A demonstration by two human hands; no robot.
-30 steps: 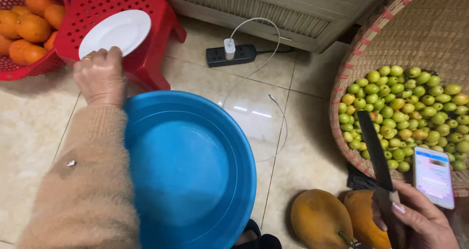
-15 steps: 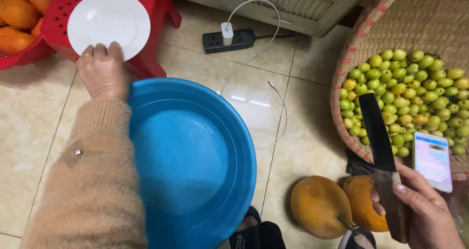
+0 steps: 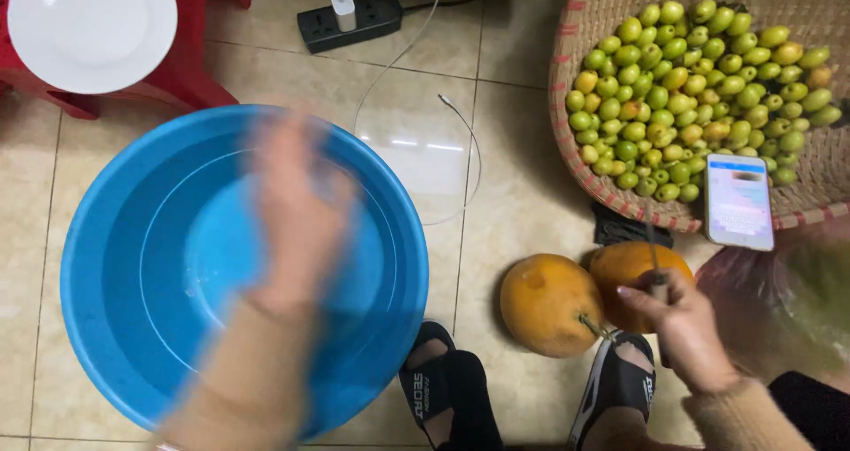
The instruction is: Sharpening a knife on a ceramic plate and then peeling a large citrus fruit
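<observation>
Beige tiled floor (image 3: 522, 194), glossy, seen from straight above. Nearest the camera, black sandals (image 3: 452, 398) at the bottom edge. Just left of them, a wide blue basin (image 3: 115, 274) flat on the tiles. Blurred above its middle, the left hand (image 3: 297, 212), sleeve in tan knit, forearm reaching up from the lower edge, fingers pointing away; too smeared to tell whether spread or curled, nothing visibly held. On the right, the right hand (image 3: 682, 327), fist closed around a knife (image 3: 653, 269) handle, thumb on top, thin blade pointing away and seen edge-on against the rear fruit. Just beside that fist, two large orange round fruits (image 3: 549, 305) touching each other on the floor, a stem on the nearer one. Right of the hand, a blurred pinkish plastic bag (image 3: 770, 309). Farther off, a phone (image 3: 738, 201) with lit screen lying on the rim of a woven basket (image 3: 567, 97) full of small green and yellowish fruits (image 3: 699, 88). At the far edge, a black power strip (image 3: 354, 22) with white charger and cable, and a white plate (image 3: 88, 26) on a red plastic stool (image 3: 199, 53).
</observation>
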